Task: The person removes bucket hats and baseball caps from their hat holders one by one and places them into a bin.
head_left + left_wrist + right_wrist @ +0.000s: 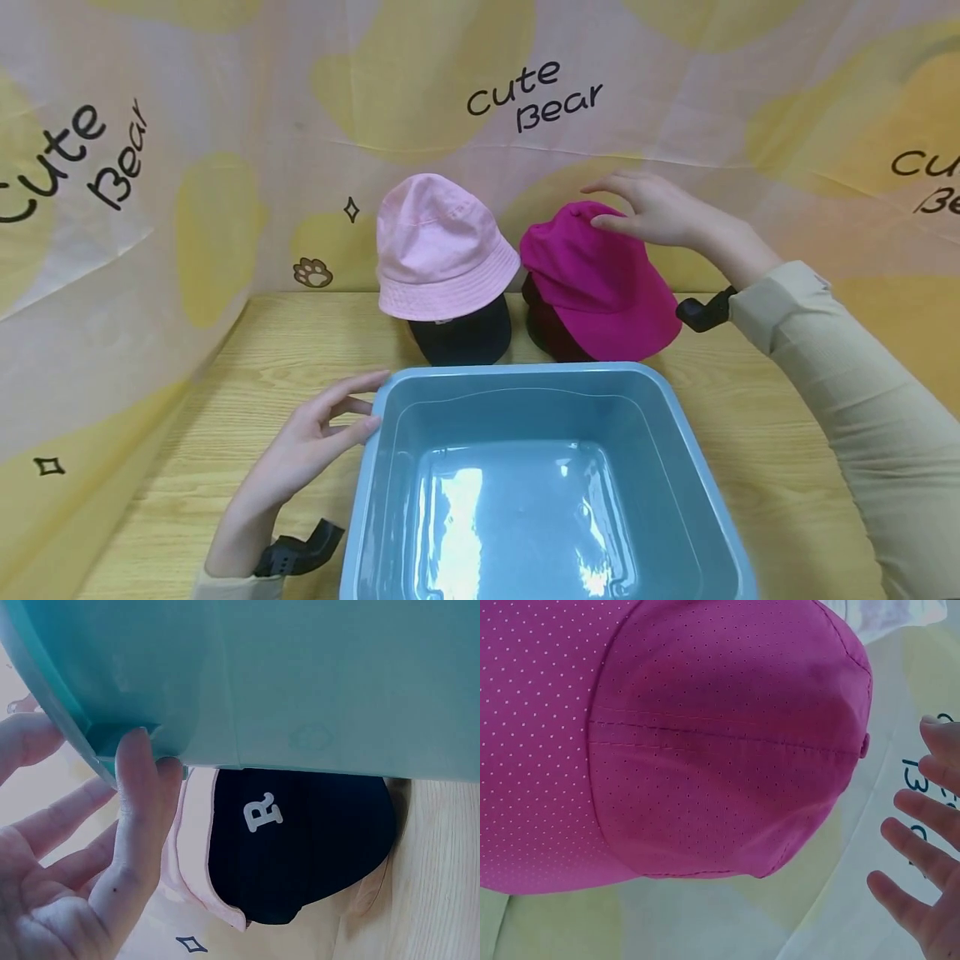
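Observation:
In the head view my left hand is at the upper left corner of a blue plastic basin, with fingertips right at the rim. Seen from the left wrist, the thumb lies against the basin's outer wall. My right hand hovers with spread fingers at the crown of a magenta cap. The right wrist view has the same cap, dotted with small holes, and the fingers apart from its top button. Under the magenta cap sits a dark maroon cap, mostly hidden.
Left of the magenta cap, a light pink bucket hat sits over a black cap bearing a white letter R. Behind the hats hangs a printed cloth, which also runs along the left. Everything stands on a wooden table.

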`<state>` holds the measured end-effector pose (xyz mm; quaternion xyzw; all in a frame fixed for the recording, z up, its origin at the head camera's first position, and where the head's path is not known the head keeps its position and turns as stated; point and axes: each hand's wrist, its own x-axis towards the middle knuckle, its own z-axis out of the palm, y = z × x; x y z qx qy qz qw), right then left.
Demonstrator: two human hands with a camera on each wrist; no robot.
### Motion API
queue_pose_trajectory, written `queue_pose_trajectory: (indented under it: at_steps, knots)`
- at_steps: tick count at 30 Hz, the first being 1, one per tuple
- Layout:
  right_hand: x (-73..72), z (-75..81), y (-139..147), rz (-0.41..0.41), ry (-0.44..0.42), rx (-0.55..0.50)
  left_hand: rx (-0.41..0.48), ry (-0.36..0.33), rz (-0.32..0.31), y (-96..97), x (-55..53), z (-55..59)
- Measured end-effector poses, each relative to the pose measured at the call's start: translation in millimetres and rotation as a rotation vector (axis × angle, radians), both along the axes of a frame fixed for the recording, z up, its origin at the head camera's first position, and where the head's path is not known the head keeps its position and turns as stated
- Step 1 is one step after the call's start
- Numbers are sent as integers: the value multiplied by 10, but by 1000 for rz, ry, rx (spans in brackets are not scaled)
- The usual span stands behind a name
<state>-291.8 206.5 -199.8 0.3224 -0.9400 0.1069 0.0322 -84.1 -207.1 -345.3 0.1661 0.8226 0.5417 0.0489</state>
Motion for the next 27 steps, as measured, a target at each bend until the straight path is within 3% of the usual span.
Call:
queue_pose_trajectory:
  at_steps: [8,14,27]
  knots:
    - [-107,-48,-91,11,-49,59,50,-28,-23,-5,-1,-14]
    - [-153,-87,-128,29,-48,77,47,-61,-3,3,9,-10]
    - [-226,-157,-157,32,-43,91,56,-61,8,15,-10,-26]
